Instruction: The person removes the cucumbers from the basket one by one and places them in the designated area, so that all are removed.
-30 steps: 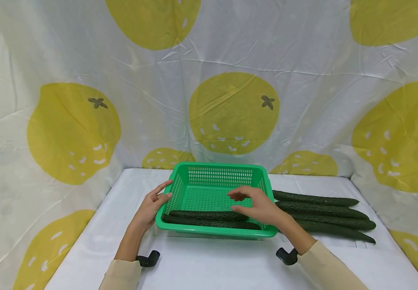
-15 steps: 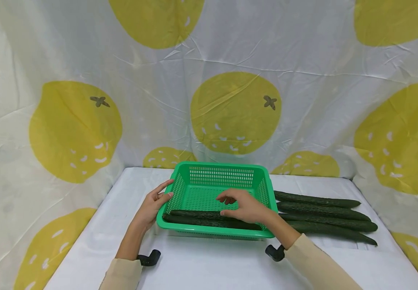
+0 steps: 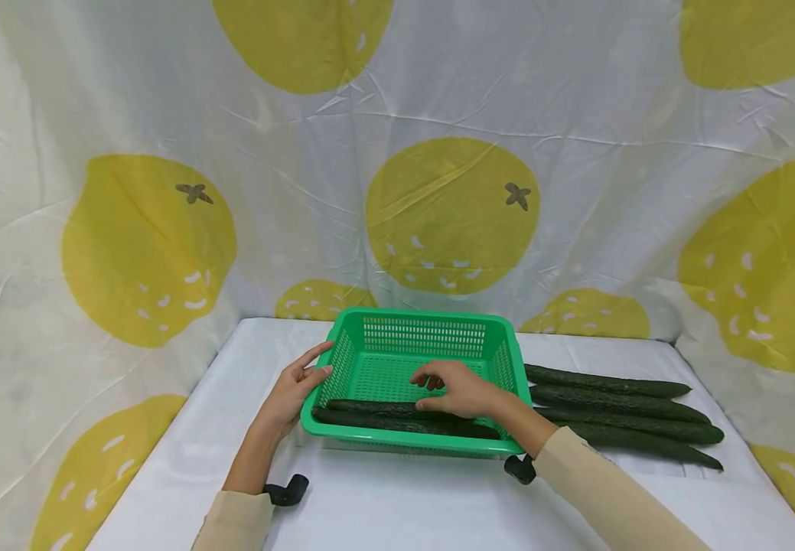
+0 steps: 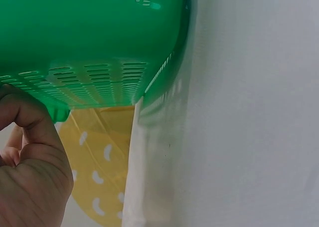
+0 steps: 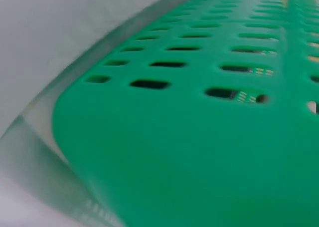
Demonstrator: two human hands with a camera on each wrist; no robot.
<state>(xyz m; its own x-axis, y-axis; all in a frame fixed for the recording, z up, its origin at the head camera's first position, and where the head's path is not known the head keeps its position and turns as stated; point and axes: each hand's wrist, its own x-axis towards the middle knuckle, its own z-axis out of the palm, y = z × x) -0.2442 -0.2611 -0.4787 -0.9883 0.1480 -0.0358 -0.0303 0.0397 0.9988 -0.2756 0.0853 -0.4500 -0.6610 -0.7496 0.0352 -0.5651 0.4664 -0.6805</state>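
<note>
A green plastic basket (image 3: 411,441) with slotted walls stands on the white table. Two long dark green cucumbers (image 3: 369,407) lie side by side along its near wall. At the basket's left rim, my left hand (image 3: 291,394) grips with the thumb over the edge; in the left wrist view its curled fingers (image 4: 30,112) meet the rim. My right hand (image 3: 462,392) reaches in over the cucumbers, fingers loosely bent and thumb low by the back cucumber; I cannot tell whether it touches. The right wrist view shows only the basket's outer wall (image 5: 189,157) and tablecloth, not the hand.
Several more cucumbers (image 3: 624,403) lie side by side on the table (image 3: 397,505) to the right of the basket, their left ends close to its wall. A lemon-print curtain (image 3: 576,229) hangs behind and beside the table.
My right hand has moved left inside the basket, from the cucumbers' right end toward their middle. My left hand has stayed on the rim, and the cucumbers lie as before.
</note>
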